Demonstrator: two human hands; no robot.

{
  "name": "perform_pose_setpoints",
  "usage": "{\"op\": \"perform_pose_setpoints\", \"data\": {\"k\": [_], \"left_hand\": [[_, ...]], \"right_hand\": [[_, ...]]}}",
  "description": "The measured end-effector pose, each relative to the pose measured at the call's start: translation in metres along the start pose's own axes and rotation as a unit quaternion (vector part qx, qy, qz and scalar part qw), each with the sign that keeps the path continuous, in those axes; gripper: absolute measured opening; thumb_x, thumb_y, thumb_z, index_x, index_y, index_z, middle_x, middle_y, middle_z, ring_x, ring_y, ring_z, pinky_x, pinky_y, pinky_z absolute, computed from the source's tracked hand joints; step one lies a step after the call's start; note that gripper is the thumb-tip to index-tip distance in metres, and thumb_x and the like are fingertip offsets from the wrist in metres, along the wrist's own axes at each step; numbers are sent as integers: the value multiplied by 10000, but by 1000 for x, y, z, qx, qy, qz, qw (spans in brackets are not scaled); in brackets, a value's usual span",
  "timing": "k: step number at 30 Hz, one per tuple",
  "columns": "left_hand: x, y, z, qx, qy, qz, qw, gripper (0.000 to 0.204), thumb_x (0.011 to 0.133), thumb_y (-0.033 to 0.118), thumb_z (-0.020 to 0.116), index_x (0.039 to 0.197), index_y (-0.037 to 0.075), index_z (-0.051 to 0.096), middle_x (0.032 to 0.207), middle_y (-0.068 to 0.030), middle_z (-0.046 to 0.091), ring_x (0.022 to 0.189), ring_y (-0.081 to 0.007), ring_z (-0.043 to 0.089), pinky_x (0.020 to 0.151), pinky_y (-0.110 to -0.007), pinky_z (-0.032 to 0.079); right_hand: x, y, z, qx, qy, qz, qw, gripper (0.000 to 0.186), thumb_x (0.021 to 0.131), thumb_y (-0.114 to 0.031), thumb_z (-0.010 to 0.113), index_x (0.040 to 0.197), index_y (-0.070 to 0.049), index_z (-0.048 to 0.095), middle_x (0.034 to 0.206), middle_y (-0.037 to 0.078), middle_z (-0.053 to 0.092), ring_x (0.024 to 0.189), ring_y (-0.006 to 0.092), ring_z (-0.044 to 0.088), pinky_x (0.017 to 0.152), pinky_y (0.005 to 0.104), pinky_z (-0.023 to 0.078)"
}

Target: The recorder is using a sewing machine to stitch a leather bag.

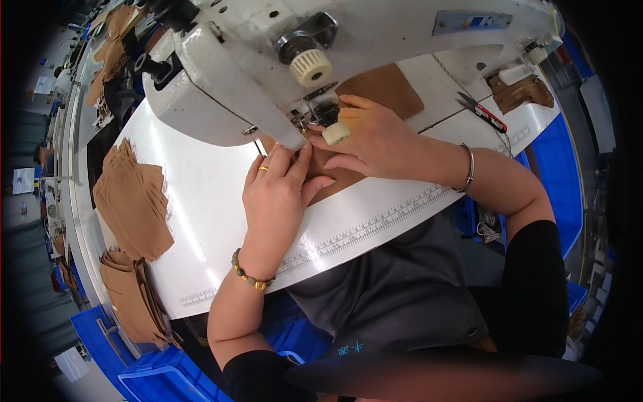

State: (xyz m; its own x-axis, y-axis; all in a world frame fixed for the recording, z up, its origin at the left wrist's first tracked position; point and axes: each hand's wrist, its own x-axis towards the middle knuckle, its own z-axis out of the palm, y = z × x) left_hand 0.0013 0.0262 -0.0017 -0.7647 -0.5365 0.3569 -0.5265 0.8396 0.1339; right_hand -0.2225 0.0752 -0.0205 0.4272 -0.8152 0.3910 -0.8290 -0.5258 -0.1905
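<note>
A white sewing machine (221, 100) stands over the table, its needle area (301, 120) partly hidden by a white knob and my fingers. Brown material (321, 184) lies beneath the needle area, stretching back behind the machine. My left hand (274, 187) rests on it just left of the needle, fingertips down and thumb spread to the right. My right hand (368, 141) lies on the material right of the needle, fingers apart, reaching forward.
The white table (201, 268) has a printed ruler edge. Brown cut pieces are stacked at left (130, 201) and lower left (130, 298). Red-handled snips (489, 117) and brown scraps (519, 94) lie at right. Blue bins (161, 375) sit below; another workbench (100, 60) is at far left.
</note>
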Motion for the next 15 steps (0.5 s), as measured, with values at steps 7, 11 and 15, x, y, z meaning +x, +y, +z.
{"op": "perform_pose_setpoints", "data": {"k": [7, 11, 15], "left_hand": [[5, -3, 0, -6, 8, -9, 1000, 562, 770, 462, 779, 1154, 53, 755, 1068, -59, 676, 954, -252, 686, 922, -394, 547], [7, -5, 1, -4, 16, -6, 1000, 544, 773, 447, 785, 1144, 50, 753, 1070, -61, 676, 958, -253, 685, 917, -385, 543], [7, -5, 3, -14, 11, -7, 1000, 525, 774, 426, 793, 1135, 46, 753, 1074, -62, 678, 972, -254, 684, 914, -382, 543]], "right_hand": [[2, 6, 7, -19, 29, -6, 999, 479, 955, -468, 646, 1323, -166, 701, 1082, 136, 713, 1051, 343, 661, 1151, 514, 406], [3, 8, 7, -12, 13, 1, 1000, 473, 950, -458, 657, 1318, -164, 706, 1085, 143, 715, 1065, 349, 658, 1152, 525, 402], [4, 9, 8, 1, 25, -5, 1000, 464, 943, -443, 670, 1314, -169, 712, 1098, 143, 717, 1075, 351, 655, 1154, 535, 398]]}}
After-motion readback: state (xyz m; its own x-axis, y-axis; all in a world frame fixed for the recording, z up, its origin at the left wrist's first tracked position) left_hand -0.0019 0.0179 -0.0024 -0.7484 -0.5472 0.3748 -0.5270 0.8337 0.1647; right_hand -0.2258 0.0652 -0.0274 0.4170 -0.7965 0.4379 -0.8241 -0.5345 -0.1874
